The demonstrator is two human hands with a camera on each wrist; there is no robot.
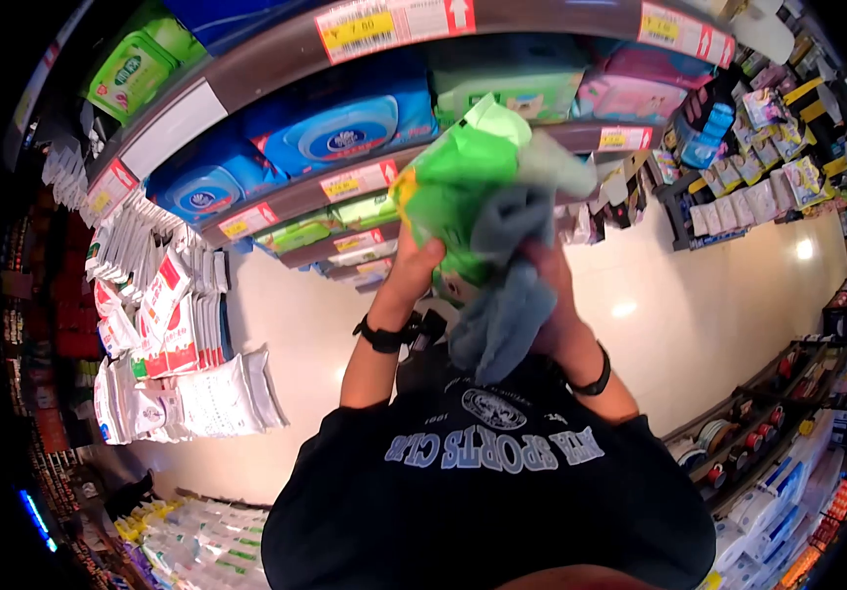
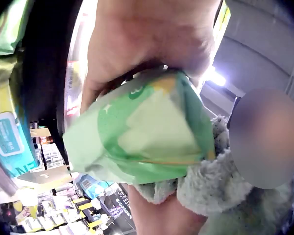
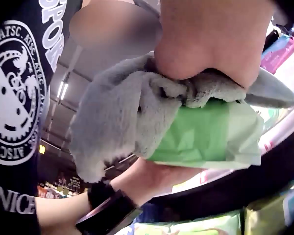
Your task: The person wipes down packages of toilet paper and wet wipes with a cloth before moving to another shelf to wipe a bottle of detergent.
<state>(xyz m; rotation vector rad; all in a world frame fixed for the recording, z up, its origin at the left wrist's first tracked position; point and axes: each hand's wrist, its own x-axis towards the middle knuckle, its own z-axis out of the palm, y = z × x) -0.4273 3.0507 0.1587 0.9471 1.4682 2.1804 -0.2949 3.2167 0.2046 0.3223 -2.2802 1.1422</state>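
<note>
In front of the shelf, my left hand [image 1: 418, 267] grips a green soft pack of wipes [image 1: 463, 162] by its side, the thumb lying on the near face. My right hand [image 1: 553, 295] holds a grey-blue fluffy cloth [image 1: 504, 329] bunched against the same pack. In the left wrist view the pack's end [image 2: 147, 127] faces the camera, with folds of the cloth [image 2: 210, 188] below it. The right wrist view has the cloth [image 3: 117, 112] hanging down beside the green wrapper [image 3: 201, 137]. The right fingertips are hidden in the cloth.
Blue wipes packs [image 1: 345, 128] and pale green packs [image 1: 512, 84] fill the shelf ahead, above price labels [image 1: 360, 180]. White packs [image 1: 217, 393] hang at the left. Small hanging packs [image 1: 748, 197] line a rack at the right. Pale floor [image 1: 630, 285] lies below.
</note>
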